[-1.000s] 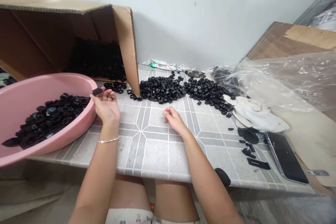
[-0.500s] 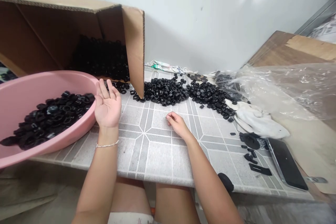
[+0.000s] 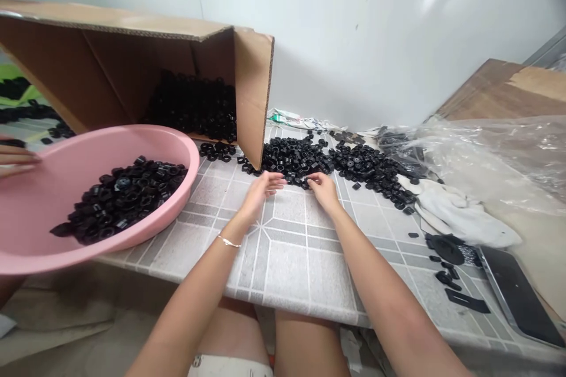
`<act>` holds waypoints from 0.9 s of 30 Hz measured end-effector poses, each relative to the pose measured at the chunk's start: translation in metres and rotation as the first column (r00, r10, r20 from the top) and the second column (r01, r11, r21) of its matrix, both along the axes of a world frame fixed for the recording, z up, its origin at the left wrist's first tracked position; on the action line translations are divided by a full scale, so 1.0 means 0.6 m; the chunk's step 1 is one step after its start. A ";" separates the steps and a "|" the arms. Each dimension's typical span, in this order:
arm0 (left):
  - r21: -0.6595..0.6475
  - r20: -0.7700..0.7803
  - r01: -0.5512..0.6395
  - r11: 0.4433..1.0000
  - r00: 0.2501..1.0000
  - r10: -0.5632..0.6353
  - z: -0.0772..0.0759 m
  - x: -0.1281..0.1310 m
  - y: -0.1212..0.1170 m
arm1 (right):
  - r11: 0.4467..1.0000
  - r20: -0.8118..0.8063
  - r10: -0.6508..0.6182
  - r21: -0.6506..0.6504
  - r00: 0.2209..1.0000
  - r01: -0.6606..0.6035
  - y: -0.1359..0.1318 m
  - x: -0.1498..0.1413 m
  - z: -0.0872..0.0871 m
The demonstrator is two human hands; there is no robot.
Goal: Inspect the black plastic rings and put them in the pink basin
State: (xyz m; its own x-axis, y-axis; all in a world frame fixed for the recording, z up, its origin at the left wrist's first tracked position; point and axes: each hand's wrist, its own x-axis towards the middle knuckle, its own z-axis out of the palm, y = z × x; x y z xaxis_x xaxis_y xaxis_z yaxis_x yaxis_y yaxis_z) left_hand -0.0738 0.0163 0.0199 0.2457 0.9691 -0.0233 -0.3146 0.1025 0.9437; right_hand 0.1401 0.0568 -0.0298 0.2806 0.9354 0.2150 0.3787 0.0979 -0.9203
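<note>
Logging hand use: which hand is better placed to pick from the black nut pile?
Probably the right hand: its fingers reach the black nut pile, while the left hand sits slightly farther back.

This is a makeshift piecework room: a tiled bench [image 3: 283, 271] holds loose black plastic nuts [image 3: 296, 159], a cardboard carton [image 3: 252, 88] and a pink basin [image 3: 30, 235].

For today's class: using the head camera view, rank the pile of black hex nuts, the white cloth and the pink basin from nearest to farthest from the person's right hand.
1. Pile of black hex nuts: just ahead, at the fingertips of the right hand.
2. White cloth: to the hand's right, beyond the nuts.
3. Pink basin: farther off, to the hand's left.
</note>
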 end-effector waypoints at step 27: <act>-0.255 0.043 0.084 0.963 0.996 -0.076 -0.024 0.045 -0.018 | 0.899 0.320 -0.417 0.009 0.851 0.437 -0.011 0.209 0.005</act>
State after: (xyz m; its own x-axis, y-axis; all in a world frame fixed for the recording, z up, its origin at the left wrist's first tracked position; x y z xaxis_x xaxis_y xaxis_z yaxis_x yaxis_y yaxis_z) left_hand -0.0468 0.0057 0.0058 0.3271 0.9087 -0.2595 -0.3253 0.3661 0.8719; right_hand 0.2653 0.0501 -0.0271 0.5852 0.7527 0.3017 0.6329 -0.1914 -0.7502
